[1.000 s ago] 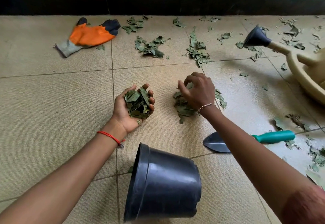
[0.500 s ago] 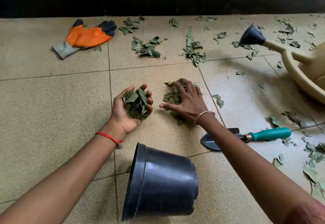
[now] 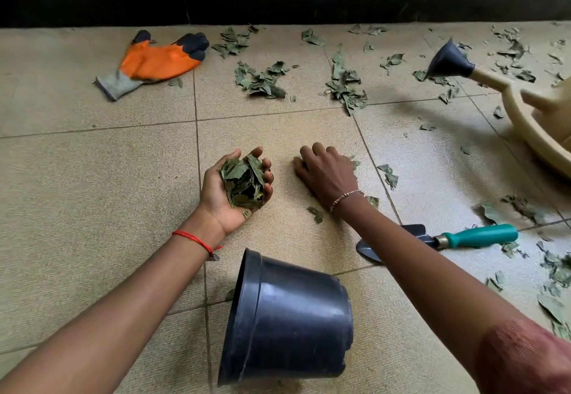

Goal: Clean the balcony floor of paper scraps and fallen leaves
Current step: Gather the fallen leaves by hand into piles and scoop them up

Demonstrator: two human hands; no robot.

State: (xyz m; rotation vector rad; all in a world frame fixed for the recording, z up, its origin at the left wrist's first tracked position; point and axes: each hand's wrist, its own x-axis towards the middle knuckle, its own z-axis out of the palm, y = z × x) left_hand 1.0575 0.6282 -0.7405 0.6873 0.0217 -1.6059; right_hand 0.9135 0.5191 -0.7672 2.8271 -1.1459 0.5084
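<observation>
my left hand (image 3: pixel 221 200) is lying palm up, fingers cupping a heap of leaves (image 3: pixel 244 180). my right hand (image 3: pixel 329 174) is resting palm down on the floor (image 3: pixel 92 177), fingers bent; whether they're grasping anything, i cannot tell.

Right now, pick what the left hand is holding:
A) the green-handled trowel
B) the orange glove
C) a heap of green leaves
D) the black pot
C: the left hand lies palm up with its fingers curled round a heap of green leaves, while the trowel, the glove and the pot all lie on the floor untouched.
</observation>
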